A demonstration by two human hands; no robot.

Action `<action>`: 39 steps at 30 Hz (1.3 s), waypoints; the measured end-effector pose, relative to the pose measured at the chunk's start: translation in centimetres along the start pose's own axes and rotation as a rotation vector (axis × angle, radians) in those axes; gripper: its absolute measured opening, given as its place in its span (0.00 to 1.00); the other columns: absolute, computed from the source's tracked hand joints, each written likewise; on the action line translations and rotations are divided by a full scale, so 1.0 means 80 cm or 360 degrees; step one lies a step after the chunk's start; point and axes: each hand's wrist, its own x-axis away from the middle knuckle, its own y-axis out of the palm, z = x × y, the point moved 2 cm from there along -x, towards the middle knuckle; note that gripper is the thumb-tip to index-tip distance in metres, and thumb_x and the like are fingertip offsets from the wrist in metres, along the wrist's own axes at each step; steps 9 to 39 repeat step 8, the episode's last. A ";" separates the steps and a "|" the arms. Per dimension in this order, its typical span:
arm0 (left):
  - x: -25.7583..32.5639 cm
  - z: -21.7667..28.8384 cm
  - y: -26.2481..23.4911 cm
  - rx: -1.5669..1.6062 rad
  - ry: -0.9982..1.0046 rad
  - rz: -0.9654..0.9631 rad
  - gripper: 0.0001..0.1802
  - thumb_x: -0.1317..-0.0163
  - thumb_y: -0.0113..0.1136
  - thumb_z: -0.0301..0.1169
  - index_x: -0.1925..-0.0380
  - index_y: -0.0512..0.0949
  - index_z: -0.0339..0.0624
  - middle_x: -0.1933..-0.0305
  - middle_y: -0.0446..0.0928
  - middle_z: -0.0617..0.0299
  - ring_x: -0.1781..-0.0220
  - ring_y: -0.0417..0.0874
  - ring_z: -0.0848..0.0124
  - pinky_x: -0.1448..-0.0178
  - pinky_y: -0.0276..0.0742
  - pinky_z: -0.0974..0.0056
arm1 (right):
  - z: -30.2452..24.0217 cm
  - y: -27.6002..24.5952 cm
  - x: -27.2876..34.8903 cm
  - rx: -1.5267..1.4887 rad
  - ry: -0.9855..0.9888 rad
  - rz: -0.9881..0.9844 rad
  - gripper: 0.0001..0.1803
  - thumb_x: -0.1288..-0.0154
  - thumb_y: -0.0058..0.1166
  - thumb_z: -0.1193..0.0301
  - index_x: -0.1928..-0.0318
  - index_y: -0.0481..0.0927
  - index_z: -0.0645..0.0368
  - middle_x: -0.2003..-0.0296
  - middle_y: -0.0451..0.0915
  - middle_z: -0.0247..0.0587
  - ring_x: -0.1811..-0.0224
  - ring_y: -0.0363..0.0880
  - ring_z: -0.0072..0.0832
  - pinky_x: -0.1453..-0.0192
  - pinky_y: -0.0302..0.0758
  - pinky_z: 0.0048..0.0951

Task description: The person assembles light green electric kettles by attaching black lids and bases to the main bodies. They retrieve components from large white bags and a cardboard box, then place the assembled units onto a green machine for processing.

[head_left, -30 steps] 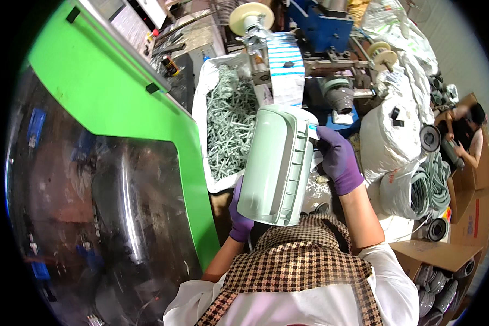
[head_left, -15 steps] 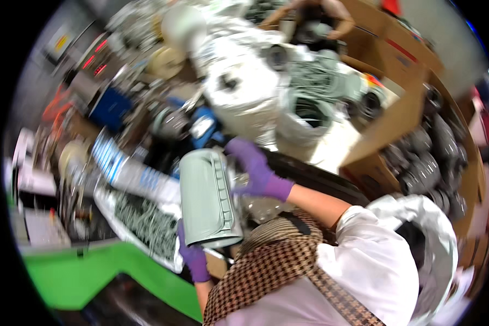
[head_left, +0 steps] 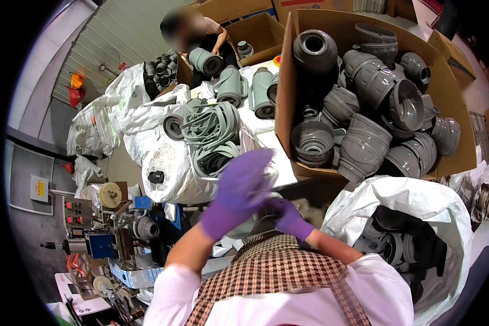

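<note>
Both my hands wear purple gloves and are close to my chest. My left hand (head_left: 239, 191) is blurred, its fingers spread over a pale green plastic container (head_left: 251, 227), of which only a sliver shows beneath it. My right hand (head_left: 288, 217) is curled at the container's right side, against a dark rim. Whether the left hand grips it is unclear. My checked apron (head_left: 277, 271) hides what lies below.
A cardboard box (head_left: 288, 81) of grey plastic jug bodies stands ahead on the right. A white sack (head_left: 418, 201) of dark parts is at my right, and a sack of green handles (head_left: 212, 136) ahead. Another person (head_left: 193, 30) works behind pale green jugs (head_left: 231, 84). A machine (head_left: 92, 239) sits at lower left.
The view has swung from the green machine and its tray to the boxes and sacks. The pale green container, held up before, is now low against my chest under my hands.
</note>
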 end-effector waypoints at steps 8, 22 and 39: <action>-0.164 -0.032 0.266 -0.0356 -0.0348 -0.1089 0.29 0.42 0.63 0.46 0.42 0.76 0.46 0.38 0.76 0.47 0.38 0.79 0.53 0.34 0.70 0.56 | 0.060 -0.012 0.032 0.0579 0.0626 -0.0022 0.24 0.53 0.65 0.69 0.52 0.81 0.60 0.64 0.81 0.56 0.58 0.82 0.48 0.54 0.77 0.47; -0.164 -0.032 0.266 -0.0356 -0.0348 -0.1089 0.29 0.42 0.63 0.46 0.42 0.76 0.46 0.38 0.76 0.47 0.38 0.79 0.53 0.34 0.70 0.56 | 0.060 -0.012 0.032 0.0579 0.0626 -0.0022 0.24 0.53 0.65 0.69 0.52 0.81 0.60 0.64 0.81 0.56 0.58 0.82 0.48 0.54 0.77 0.47; -0.164 -0.032 0.266 -0.0356 -0.0348 -0.1089 0.29 0.42 0.63 0.46 0.42 0.76 0.46 0.38 0.76 0.47 0.38 0.79 0.53 0.34 0.70 0.56 | 0.060 -0.012 0.032 0.0579 0.0626 -0.0022 0.24 0.53 0.65 0.69 0.52 0.81 0.60 0.64 0.81 0.56 0.58 0.82 0.48 0.54 0.77 0.47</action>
